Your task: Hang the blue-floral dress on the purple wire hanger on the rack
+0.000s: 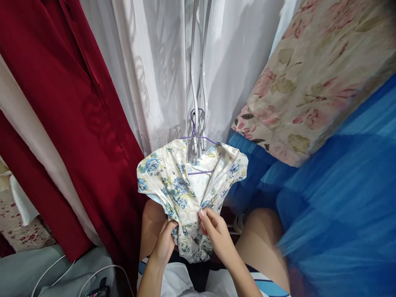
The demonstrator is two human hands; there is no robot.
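A cream dress with blue flowers [181, 185] hangs by its shoulders on a thin purple hanger [194, 130], its lower part bunched above my lap. Its neckline opens in a V, and a zipper edge [220, 175] shows along the right side. My left hand [167, 239] is closed around the fabric at the dress's left side. At the bottom of the V, the thumb and finger of my right hand [213, 231] pinch the zipper; the pull itself is too small to make out.
White metal scrollwork [198, 78] holds the hanger before white curtains [163, 62]. Red cloth [93, 123] hangs on the left, pink-flowered fabric [309, 90] and blue tulle [340, 198] on the right. White cables [105, 268] lie at lower left near a dark device [100, 291].
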